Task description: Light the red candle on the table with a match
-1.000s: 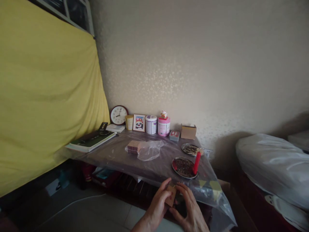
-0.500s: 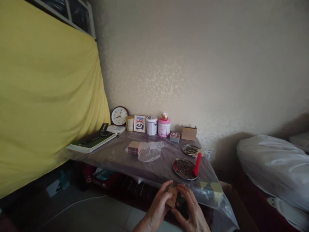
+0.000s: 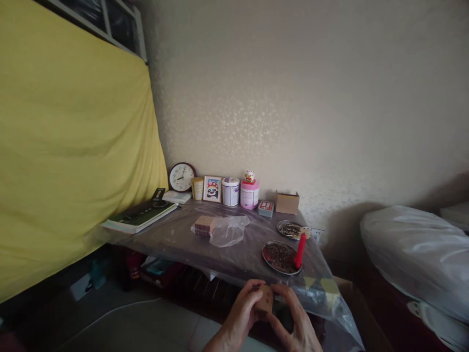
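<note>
Small brown box (image 3: 264,299) held below the near table edge (image 3: 220,266), pinched between both hands: left hand (image 3: 242,313) closed on its left face, right hand (image 3: 295,320) curled against its right. Likely light, thin card, crushable; best gripped on opposite flat faces. Count: one held box, two metal dishes (image 3: 280,256), one red candle (image 3: 300,250).

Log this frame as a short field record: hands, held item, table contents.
left hand: grips small brown box
right hand: fingers on the same box's other side
nearest dish: metal plate of dark bits, red candle upright at its rim
second plate: behind it
table middle: clear plastic bag beside stacked boxes
back row: wall clock, panda picture, white tin, pink tin, cardboard box
</note>
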Available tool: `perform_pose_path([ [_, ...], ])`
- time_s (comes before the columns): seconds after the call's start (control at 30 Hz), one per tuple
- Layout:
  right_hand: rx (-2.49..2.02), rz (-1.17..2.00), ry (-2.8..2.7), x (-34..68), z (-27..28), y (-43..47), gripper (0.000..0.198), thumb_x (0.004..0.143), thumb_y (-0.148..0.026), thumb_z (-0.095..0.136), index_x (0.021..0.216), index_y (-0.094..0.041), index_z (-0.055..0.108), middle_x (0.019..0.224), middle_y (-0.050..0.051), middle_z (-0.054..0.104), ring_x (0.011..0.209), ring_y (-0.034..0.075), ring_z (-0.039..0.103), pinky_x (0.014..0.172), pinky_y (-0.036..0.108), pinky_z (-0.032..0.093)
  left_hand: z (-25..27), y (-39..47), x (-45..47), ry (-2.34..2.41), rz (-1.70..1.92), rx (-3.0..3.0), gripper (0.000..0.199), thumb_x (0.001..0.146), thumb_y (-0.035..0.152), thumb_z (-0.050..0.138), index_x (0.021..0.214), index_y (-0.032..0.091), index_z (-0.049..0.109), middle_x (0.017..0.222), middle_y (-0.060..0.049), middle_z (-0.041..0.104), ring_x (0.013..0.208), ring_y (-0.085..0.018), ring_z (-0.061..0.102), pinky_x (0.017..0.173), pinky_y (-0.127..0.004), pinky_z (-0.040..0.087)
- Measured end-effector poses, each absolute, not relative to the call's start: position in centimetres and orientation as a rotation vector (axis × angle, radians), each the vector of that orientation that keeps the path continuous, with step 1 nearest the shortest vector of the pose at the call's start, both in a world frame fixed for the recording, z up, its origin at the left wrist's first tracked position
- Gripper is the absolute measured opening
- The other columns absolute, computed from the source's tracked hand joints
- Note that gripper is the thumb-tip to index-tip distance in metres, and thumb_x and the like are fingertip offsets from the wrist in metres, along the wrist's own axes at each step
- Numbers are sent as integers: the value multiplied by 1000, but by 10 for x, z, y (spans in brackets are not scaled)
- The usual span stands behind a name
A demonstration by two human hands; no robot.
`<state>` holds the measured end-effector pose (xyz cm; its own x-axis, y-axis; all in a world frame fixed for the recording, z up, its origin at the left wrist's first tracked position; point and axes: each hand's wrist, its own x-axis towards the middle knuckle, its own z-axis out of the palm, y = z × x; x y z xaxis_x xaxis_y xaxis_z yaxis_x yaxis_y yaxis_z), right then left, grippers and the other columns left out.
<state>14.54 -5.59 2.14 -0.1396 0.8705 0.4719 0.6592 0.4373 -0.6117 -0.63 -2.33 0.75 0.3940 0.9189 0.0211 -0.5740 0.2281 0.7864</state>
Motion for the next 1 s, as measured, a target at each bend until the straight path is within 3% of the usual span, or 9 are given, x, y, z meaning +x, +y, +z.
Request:
perform_pose_path([
  [0.2, -1333, 375, -1769, 154, 27, -55, 39, 79, -42, 56, 112, -22, 55, 113, 7, 64, 107, 24, 60, 92, 33, 49, 3, -17, -9, 543, 1101, 897, 30, 81, 39, 51, 102, 18, 54, 81, -4, 63, 66, -15, 58, 59, -27, 41],
  [0.4, -1374, 398, -1741, 163, 28, -52, 39, 80, -45, 53, 112, -22, 55, 113, 7, 64, 107, 24, 59, 92, 34, 49, 18, -22, -18, 588, 1160, 1075, 28, 78, 34, 59, 102, 19, 58, 108, -8, 61, 87, -19, 59, 74, -31, 43],
  [0.6, -1320, 381, -1777, 159, 30, -57, 37, 80, -43, 56, 111, -23, 54, 111, 6, 64, 106, 22, 61, 91, 31, 49, 24, -26, -19, 527, 1057, 1212, 39, 74, 31, 66, 109, 20, 53, 93, -7, 66, 89, -21, 59, 78, -32, 42],
  [1.0, -1288, 394, -1776, 157, 40, -64, 36, 79, -42, 57, 109, -23, 56, 110, 6, 66, 104, 23, 62, 88, 30, 51, 24, -30, -18, 478, 1061, 1233, 38, 73, 29, 67, 108, 21, 55, 99, -8, 67, 91, -21, 59, 79, -33, 43],
])
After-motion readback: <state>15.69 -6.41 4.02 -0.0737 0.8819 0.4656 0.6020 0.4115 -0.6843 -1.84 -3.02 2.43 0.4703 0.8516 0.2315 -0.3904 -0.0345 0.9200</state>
